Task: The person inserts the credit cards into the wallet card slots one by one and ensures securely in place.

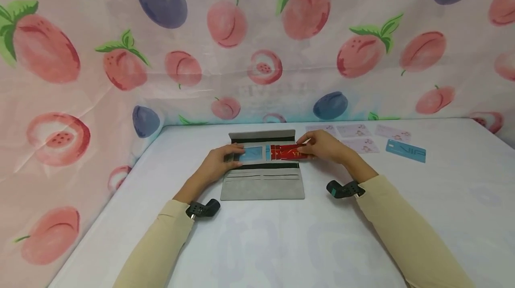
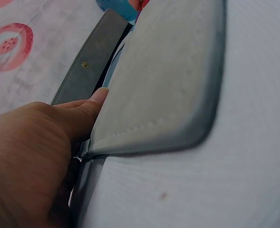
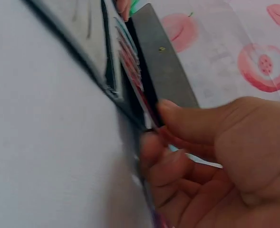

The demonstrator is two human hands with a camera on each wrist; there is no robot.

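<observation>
**At the middle of the white counter (image 1: 257, 243), a glossy red card (image 1: 286, 152) lay across a grey, leather-look folding wallet (image 1: 263, 192)**

The left hand (image 1: 219, 158) was bent round the left edge of the wallet, its thumb and fingers closed nearly together with this edge between them. Beside its fingertips was a light blue rectangular panel (image 1: 252, 154); whether it was a card or a window, I could not tell. The right hand (image 1: 323, 146) pinched the right end of the red card between thumb and fingers, with a gap as narrow as the card itself.

The red card lay lengthwise over the right half of the opened wallet, below the raised grey upper flap (image 1: 262, 135). How deep its left end sat in any pocket was not clear.

To do this step well, in my judgement, the red card needed to slide flat and straight along its length, because a tilted corner could catch on a pocket edge. A light pinch was sufficient; a hard one could bend the card. The left hand did best to steady the wallet firmly, without squeezing the pocket narrow.

To the right, a flat blue card with VIP lettering (image 1: 405, 150) and several pale pink printed papers (image 1: 361, 146) lay apart from the wallet. A low path of the right wrist could disturb the nearest papers, so some care was advisable there.
</observation>
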